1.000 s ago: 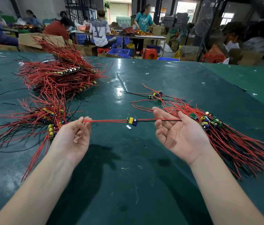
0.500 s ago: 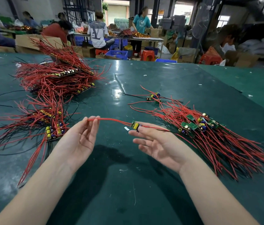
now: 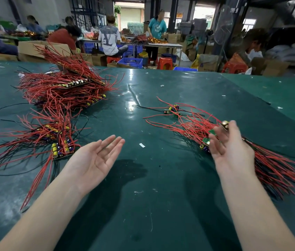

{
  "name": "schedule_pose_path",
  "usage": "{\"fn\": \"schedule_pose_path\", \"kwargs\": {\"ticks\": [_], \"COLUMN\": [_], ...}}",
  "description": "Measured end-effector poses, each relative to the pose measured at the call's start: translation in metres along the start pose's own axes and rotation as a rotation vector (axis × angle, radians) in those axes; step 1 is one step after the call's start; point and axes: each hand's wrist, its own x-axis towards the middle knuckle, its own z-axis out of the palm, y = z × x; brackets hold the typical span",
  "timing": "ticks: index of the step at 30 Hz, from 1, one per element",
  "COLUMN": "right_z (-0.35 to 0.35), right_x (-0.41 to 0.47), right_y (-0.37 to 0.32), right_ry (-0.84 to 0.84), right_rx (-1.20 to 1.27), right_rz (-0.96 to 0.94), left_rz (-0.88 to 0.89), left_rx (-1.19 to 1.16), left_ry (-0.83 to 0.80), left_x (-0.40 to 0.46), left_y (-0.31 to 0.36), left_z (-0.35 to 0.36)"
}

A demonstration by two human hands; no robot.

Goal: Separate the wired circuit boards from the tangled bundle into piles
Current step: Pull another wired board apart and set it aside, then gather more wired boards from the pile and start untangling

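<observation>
My left hand [image 3: 96, 158] hovers palm up with straight fingers and holds nothing, just right of a small bundle of wired circuit boards [image 3: 56, 140]. Behind that bundle lies the large tangled bundle [image 3: 61, 91] of red wires and board strips. My right hand [image 3: 231, 147] is over the right-hand pile [image 3: 193, 127] of separated boards with red wires. A blurred wired circuit board [image 3: 224, 124] sits pinched at its fingertips, above the pile. A few more boards [image 3: 172, 109] lie loose at the pile's far end.
All of this lies on a dark green table [image 3: 161, 205]. A white scrap [image 3: 142, 145] lies between my hands. Beyond the far edge are cardboard boxes [image 3: 32, 48], red stools [image 3: 164, 63], blue crates [image 3: 132, 62] and several people at other tables.
My left hand let go of the red wire and opened palm up. My right hand carried the single board rightwards, from the table's middle to above the right pile.
</observation>
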Motion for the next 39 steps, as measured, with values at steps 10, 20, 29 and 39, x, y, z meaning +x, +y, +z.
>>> {"fn": "schedule_pose_path", "kwargs": {"ticks": [10,20,29,39], "right_z": [-0.009,-0.008,0.0,0.003], "right_x": [0.017,0.018,0.002,-0.014], "right_y": [0.003,-0.003,-0.014,-0.013], "right_ry": [0.074,0.032,-0.036,-0.119], "right_rx": [0.123,0.162,0.056,0.186], "right_rz": [0.067,0.052,-0.017,0.049], "left_rz": [0.187,0.543,0.573,1.496], "left_rx": [0.193,0.535,0.65,1.191], "left_ry": [0.056,0.086,0.092,0.459], "left_x": [0.002,0.001,0.008,-0.005], "left_y": [0.001,0.004,0.003,0.02], "left_z": [-0.002,-0.002,-0.01,-0.016]}}
